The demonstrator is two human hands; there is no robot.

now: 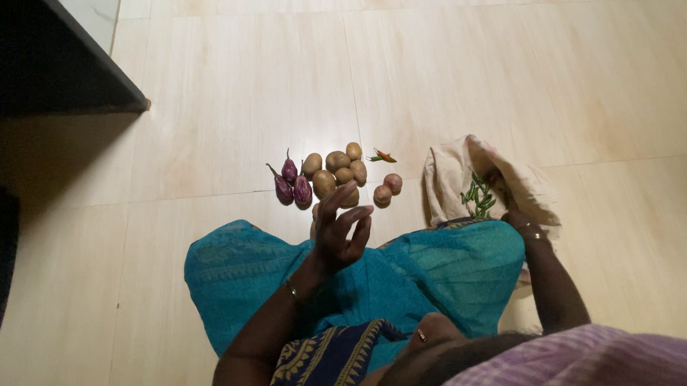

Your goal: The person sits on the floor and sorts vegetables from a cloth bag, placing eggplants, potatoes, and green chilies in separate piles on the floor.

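Both hands are working low over the tiled floor [228, 104], well apart from each other. Her left hand [342, 226] is hovering with the fingers spread and loosely curled, gripping nothing, just above the near edge of a small heap of potatoes [337, 171]. Her right hand [503, 196] is reaching into the mouth of a pale cloth bag [454, 179], where a bunch of green beans [479, 195] is showing; whether the fingers are closing on the beans or on the cloth I cannot tell, since the bag folds are hiding them.

The potatoes are lying in a tight cluster, touching one another, with three small purple brinjals [291, 183] just beside them on one side, two reddish onions [388, 189] on the near side towards the bag, and a couple of chillies [383, 157] just beyond the heap. They are looking firm, rounded and fairly heavy for their size, with a dry matt skin that should not be slipping; each is likely taking a full cupped grip around its middle, and being round, a nudged one may be rolling on the smooth tile. The beans are looking light, slender and bendy, better gathered as a bundle near the middle than pinched singly. The bag is soft and collapsing, giving no support of its own.
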